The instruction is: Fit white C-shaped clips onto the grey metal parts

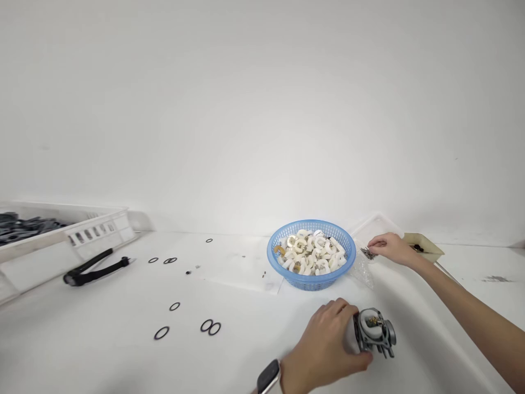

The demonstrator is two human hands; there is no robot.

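Note:
A grey metal carburetor body [376, 332] with a white float inside is gripped from its left side by my left hand [328, 342], thumb below and fingers above. That wrist wears a watch [268, 376]. Farther back, my right hand [391, 247] has its fingertips pinched together at a little heap of thin metal pins [368, 253]. These pins lie on a clear plastic bag [364, 272]. How many are between the fingers is too small to tell. Left of the bag stands a blue basket [311, 282] full of white carburetor floats [314, 251].
Behind my right hand are a pale box lid [379, 223] and a yellowish tray [430, 249] with dark bits. Several black rubber rings [174, 306] lie on the white table [123, 361]. At left, a black-handled tool [96, 271] lies before a white crate [98, 232] of dark parts.

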